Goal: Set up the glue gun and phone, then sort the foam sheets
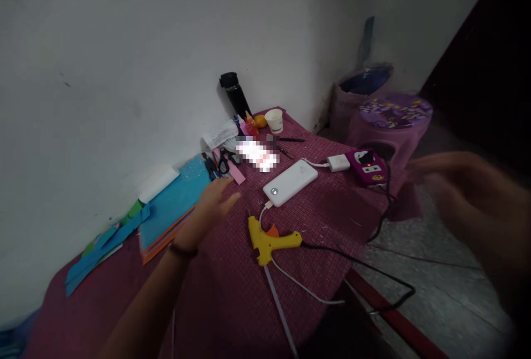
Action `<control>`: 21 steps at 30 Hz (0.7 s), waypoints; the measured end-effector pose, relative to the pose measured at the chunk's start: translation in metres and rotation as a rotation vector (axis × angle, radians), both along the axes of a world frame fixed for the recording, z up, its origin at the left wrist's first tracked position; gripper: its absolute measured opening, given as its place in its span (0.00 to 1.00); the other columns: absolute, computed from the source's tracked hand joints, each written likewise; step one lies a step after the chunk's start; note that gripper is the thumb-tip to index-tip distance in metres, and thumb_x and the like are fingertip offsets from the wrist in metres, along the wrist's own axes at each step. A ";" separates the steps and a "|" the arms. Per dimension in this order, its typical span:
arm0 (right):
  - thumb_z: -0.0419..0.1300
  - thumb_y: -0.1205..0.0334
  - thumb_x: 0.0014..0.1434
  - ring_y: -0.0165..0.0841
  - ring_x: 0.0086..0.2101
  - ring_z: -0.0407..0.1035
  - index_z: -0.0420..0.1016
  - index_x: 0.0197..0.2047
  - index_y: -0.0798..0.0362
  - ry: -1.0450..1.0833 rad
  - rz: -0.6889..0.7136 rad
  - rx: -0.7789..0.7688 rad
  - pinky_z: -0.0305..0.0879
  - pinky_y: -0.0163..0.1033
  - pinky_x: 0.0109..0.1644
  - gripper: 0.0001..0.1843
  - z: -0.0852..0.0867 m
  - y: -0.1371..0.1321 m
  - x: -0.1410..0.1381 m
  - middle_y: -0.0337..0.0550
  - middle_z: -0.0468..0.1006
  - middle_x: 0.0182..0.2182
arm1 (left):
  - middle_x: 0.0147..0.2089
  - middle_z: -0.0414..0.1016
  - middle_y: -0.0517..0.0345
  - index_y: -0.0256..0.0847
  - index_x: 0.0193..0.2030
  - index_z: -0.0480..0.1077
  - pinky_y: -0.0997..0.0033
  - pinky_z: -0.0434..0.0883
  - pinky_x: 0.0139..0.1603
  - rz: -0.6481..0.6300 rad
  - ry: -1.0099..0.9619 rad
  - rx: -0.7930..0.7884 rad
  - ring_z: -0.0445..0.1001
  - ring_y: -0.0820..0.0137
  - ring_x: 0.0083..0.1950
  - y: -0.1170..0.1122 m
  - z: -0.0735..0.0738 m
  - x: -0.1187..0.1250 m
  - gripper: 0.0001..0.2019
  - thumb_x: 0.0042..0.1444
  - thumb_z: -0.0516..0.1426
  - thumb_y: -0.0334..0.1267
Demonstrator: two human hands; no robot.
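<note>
My left hand point(213, 204) is over the table, fingers stretched out and thumb apart, with nothing in it. It is nearest to the scissors point(224, 161), a pink strip point(236, 172) and the blue sheets point(176, 190). To its right lies a yellow glue gun point(271, 240) with an orange trigger, a pale stick point(280, 312) running from its back end. Beyond that is a white power bank point(290, 182) with cables plugged in. Off the table's right side, my right hand point(477, 198) is blurred; its fingers look extended and apart, holding nothing visible.
A black bottle point(236, 95), small paint bottles point(250, 125) and a paper cup point(274, 120) stand at the back. A purple power strip point(368, 167) sits at the right edge; a black cord point(385, 270) hangs over it. A pink stool point(394, 115) is beyond.
</note>
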State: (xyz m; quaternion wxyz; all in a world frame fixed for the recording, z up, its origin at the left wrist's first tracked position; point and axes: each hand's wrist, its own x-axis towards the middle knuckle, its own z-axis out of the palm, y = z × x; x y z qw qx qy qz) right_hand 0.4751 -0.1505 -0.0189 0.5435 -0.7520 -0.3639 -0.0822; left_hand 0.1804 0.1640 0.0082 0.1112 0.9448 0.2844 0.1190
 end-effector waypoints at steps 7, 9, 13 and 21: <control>0.52 0.65 0.66 0.36 0.42 0.75 0.75 0.45 0.49 -0.325 0.699 -0.348 0.73 0.43 0.45 0.11 -0.017 0.050 -0.054 0.47 0.78 0.44 | 0.53 0.78 0.43 0.40 0.48 0.75 0.52 0.71 0.58 0.290 0.086 0.043 0.76 0.54 0.55 -0.045 -0.023 -0.161 0.21 0.57 0.53 0.51; 0.50 0.65 0.67 0.35 0.39 0.74 0.76 0.43 0.51 -0.364 0.752 -0.430 0.72 0.41 0.42 0.12 -0.018 0.063 -0.066 0.47 0.78 0.42 | 0.49 0.80 0.45 0.42 0.43 0.77 0.56 0.73 0.51 0.408 0.177 -0.003 0.78 0.54 0.50 -0.066 -0.021 -0.190 0.21 0.57 0.51 0.53; 0.49 0.66 0.68 0.33 0.36 0.73 0.76 0.42 0.52 -0.415 0.842 -0.550 0.70 0.38 0.40 0.13 -0.018 0.074 -0.088 0.46 0.77 0.39 | 0.29 0.79 0.55 0.45 0.28 0.72 0.65 0.71 0.33 0.685 0.411 -0.212 0.78 0.59 0.33 -0.111 -0.024 -0.222 0.23 0.60 0.46 0.57; 0.50 0.68 0.66 0.33 0.35 0.74 0.76 0.43 0.52 -0.505 0.890 -0.571 0.70 0.39 0.39 0.13 -0.021 0.077 -0.111 0.46 0.78 0.38 | 0.31 0.79 0.54 0.44 0.28 0.71 0.67 0.72 0.35 0.673 0.376 -0.294 0.79 0.61 0.34 -0.134 -0.037 -0.226 0.18 0.60 0.48 0.52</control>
